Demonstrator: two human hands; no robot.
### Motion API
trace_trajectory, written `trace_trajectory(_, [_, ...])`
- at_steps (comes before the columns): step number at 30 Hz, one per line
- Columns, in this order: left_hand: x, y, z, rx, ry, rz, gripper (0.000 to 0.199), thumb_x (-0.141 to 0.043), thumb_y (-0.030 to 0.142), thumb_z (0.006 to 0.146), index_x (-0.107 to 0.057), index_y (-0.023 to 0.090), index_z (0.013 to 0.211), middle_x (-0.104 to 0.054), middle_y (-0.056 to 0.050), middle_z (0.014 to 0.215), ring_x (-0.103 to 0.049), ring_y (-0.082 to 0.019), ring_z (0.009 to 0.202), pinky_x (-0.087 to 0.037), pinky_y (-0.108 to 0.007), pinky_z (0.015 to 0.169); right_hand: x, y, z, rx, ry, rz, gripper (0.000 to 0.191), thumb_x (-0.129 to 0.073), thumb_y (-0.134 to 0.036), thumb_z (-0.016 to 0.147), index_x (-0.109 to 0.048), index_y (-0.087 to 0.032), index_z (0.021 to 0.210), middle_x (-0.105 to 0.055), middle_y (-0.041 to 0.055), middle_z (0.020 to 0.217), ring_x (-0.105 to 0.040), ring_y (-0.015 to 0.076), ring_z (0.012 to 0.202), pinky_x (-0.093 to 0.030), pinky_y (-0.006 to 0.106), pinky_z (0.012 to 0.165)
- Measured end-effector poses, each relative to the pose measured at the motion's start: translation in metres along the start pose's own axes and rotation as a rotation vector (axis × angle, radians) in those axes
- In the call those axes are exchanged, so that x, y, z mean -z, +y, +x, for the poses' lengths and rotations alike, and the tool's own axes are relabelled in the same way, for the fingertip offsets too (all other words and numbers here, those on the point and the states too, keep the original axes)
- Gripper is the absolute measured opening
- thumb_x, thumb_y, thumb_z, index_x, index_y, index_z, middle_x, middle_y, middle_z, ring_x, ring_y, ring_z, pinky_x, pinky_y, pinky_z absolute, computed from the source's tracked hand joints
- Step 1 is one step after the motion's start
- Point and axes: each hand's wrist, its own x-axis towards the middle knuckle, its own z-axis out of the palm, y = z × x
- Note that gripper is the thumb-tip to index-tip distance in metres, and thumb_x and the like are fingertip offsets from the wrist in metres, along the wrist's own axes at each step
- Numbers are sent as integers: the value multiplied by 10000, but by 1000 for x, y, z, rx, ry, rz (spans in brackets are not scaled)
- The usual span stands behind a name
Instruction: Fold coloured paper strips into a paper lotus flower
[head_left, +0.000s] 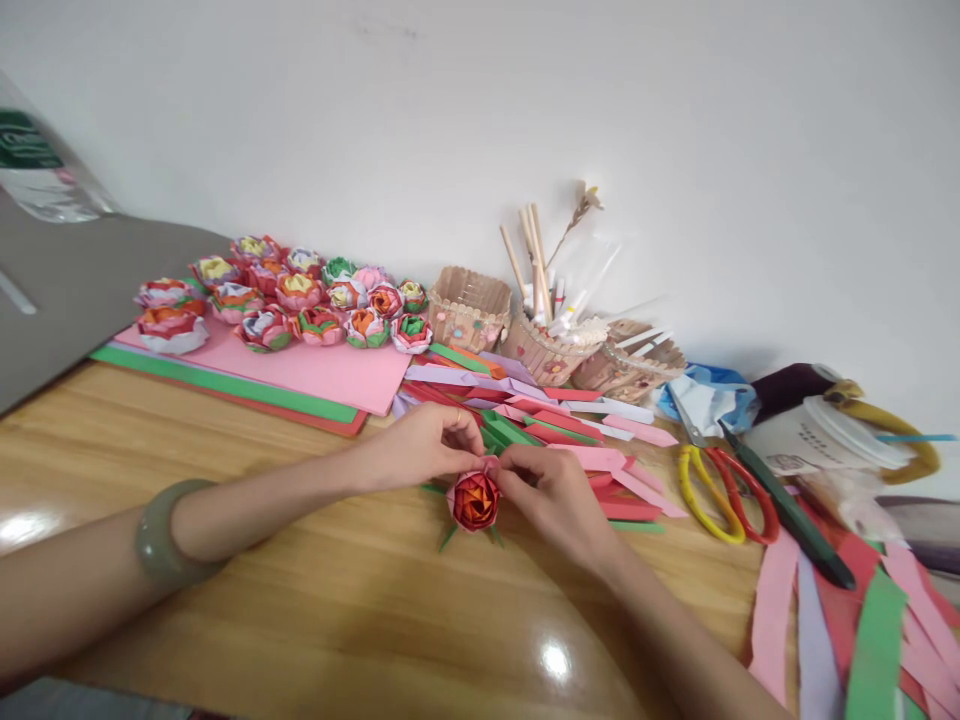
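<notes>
Paper flower [475,502] near the middle of the table [337,610]: saw clustered blossoms [300,291] on pink paper [341,375] at left; pinched the flower's top edge with nearly closed left hand [416,444]; gripped its upper right edge likewise with right hand [559,497]; saw scissors [715,466] farther right.

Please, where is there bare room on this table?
Bare wood lies between left forearm and right forearm, nearer than the paper flower; another patch, between the bangle and stacked paper. Scissors and paper strips crowd the right.
</notes>
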Motion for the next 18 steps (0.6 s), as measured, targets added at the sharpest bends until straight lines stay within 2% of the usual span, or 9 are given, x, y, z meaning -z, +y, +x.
trace_trajectory(2, [2, 2, 0, 26, -19, -40, 139, -677, 263, 653, -599, 151, 679, -605, 6, 644, -542, -122, 607, -413, -238, 569, 0, 0, -2, 64, 39, -87, 260, -456, -175, 822, -568, -176, 587, -553, -10, 554, -466, 112, 524, -335, 223, 522])
trace_trajectory(4, [3, 6, -1, 56, -11, -183, 156, -675, 288, 681, -615, 149, 721, -617, -3, 670, -560, -124, 623, -423, -235, 579, 0, 1, -4, 149, 123, -153, 256, -439, -195, 860, -612, -178, 672, -605, 19, 614, -516, 127, 551, -365, 230, 527])
trace_trajectory(8, [4, 13, -6, 82, 43, -453, 273, -681, 396, 703, -655, 152, 824, -656, -47, 879, -597, -148, 786, -457, -236, 670, 4, 4, -7, 356, 384, -247, 213, -441, -162, 872, -637, -180, 790, -665, 65, 712, -606, 165, 644, -446, 258, 573])
trace_trajectory(11, [4, 14, -11, 139, -158, -510, 420, -690, 519, 659, -669, 162, 880, -656, -57, 879, -609, -165, 753, -466, -235, 593, 6, 5, -8, 485, 513, -279, 173, -489, -99, 841, -638, -185, 854, -704, 79, 802, -651, 191, 746, -498, 286, 654])
trace_trajectory(13, [4, 13, -13, 143, -267, -510, 498, -718, 518, 625, -653, 188, 993, -648, -45, 891, -611, -153, 705, -451, -218, 536, 7, 4, -8, 530, 547, -296, 172, -517, -74, 824, -638, -184, 876, -712, 83, 820, -658, 200, 776, -512, 302, 691])
trace_trajectory(15, [4, 11, -15, 129, -283, -495, 611, -772, 473, 572, -610, 225, 1106, -630, -42, 996, -614, -146, 718, -464, -220, 544, 8, 4, -8, 556, 570, -312, 173, -543, -59, 809, -641, -179, 887, -715, 87, 833, -656, 207, 804, -518, 319, 731])
trace_trajectory(18, [2, 11, -16, 105, -218, -434, 724, -778, 472, 560, -550, 239, 1207, -600, -59, 1112, -615, -157, 783, -502, -267, 644, 9, 5, -8, 598, 604, -365, 178, -572, -40, 786, -642, -166, 890, -714, 91, 827, -637, 213, 815, -513, 333, 754])
